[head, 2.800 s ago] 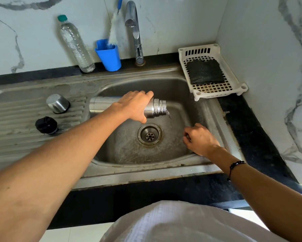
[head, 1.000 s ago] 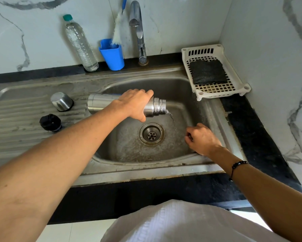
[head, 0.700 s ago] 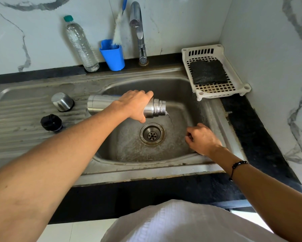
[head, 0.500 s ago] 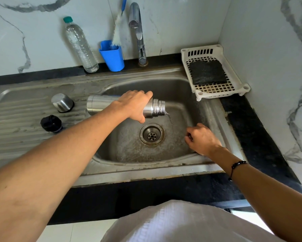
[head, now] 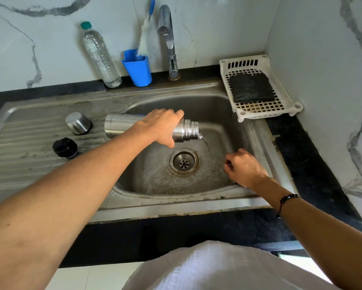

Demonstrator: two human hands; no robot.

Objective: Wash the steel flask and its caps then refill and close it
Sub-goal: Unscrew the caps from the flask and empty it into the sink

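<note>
Over the sink (head: 121, 188), steel flask (head: 121, 125) on its side in the left hand's (head: 162, 126) wrapped grip, mouth trickling beside the drain (head: 184, 162); right hand (head: 246, 169) loosely curled, holding nothing; better tipped steeper to empty fully, caps waiting

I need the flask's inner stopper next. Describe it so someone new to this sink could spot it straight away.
Look at the ribbed drainboard left of the sink basin, where two small caps sit. The stopper is the one nearer the person, in front of the steel cup cap. It is matte black and knobbly, while its neighbour is shiny metal.
</note>
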